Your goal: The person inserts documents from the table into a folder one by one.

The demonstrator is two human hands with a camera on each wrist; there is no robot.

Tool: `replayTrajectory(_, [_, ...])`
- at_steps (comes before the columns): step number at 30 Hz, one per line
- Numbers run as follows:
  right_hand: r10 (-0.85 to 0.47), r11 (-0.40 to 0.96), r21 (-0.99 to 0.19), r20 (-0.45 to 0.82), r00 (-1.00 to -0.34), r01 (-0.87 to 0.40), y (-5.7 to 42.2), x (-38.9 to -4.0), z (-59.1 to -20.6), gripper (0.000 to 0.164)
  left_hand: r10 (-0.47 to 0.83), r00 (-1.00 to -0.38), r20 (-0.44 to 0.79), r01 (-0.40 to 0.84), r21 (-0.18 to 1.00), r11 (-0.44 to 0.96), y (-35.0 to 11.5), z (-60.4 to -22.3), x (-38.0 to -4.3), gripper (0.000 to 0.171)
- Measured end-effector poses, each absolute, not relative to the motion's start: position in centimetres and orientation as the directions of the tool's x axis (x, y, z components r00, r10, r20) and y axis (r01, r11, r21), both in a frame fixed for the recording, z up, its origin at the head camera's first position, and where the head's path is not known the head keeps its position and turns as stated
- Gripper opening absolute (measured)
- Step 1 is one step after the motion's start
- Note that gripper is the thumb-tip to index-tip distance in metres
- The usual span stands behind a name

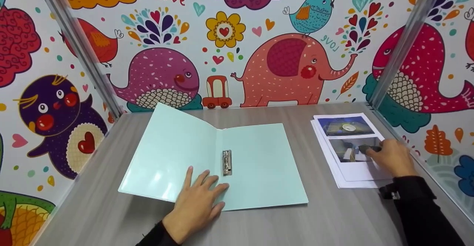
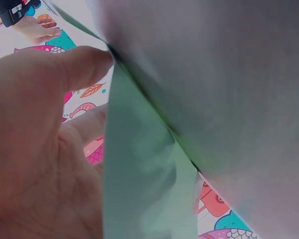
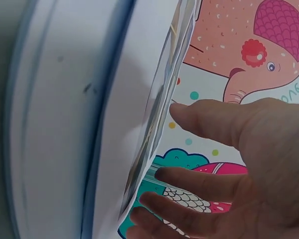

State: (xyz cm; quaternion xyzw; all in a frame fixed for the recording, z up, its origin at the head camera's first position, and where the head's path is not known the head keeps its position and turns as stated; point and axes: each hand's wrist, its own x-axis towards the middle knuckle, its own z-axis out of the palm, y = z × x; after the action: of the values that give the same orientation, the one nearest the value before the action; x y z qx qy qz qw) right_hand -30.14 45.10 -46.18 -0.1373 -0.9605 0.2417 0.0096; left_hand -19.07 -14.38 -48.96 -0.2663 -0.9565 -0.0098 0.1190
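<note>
A pale mint file folder (image 1: 259, 186) lies spread on the table, its left cover tilted up with a shadow beneath. At its spine sits a metal clip (image 1: 227, 162). My left hand (image 1: 196, 205) rests with spread fingers on the folder near the spine, below the clip; the left wrist view shows its thumb at the folder's edge (image 2: 139, 159). To the right is a small stack of printed sheets (image 1: 355, 170) with two photos on top. My right hand (image 1: 394, 159) is over its right side, fingers extended near the sheets' edge (image 3: 124, 94) in the right wrist view.
The grey wood-grain table (image 1: 266, 227) is bounded by walls printed with cartoon animals (image 1: 285, 72). Metal posts (image 1: 79, 49) stand at the back corners. The right wall rises close beside my right hand.
</note>
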Motion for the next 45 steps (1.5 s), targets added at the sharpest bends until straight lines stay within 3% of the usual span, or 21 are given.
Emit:
replayTrajectory(8, [0.196, 0.886, -0.427, -0.009, -0.981, 0.181, 44.5, -29.9, -46.6, 0.044, 0.495, -0.846, 0.198, 0.499, -0.031, 0.866, -14.2, -48.4, -18.9, 0.043])
replayTrajectory(17, [0.133, 0.9, -0.405, -0.098, -0.986, 0.162, 43.7, -30.1, -46.2, 0.042, 0.502, -0.838, 0.212, 0.51, -0.022, 0.86, -14.4, -49.0, -18.9, 0.042])
replayTrajectory(31, [0.104, 0.915, -0.381, -0.092, -0.99, 0.132, 43.2, -30.3, -46.0, 0.038, 0.492, -0.842, 0.223, 0.491, -0.061, 0.869, -14.2, -49.4, -18.6, 0.043])
replayTrajectory(40, [-0.002, 0.932, -0.363, 0.05, -0.999, -0.021, 39.9, -30.1, -45.0, 0.054, 0.48, -0.856, 0.192, 0.487, -0.016, 0.873, -13.7, -48.7, -18.4, 0.043])
replayTrajectory(45, [-0.058, 0.924, -0.367, 0.136, -0.989, -0.105, 36.3, -29.4, -44.5, 0.051, 0.473, -0.866, 0.163, 0.479, 0.001, 0.878, -13.4, -48.1, -18.4, 0.044])
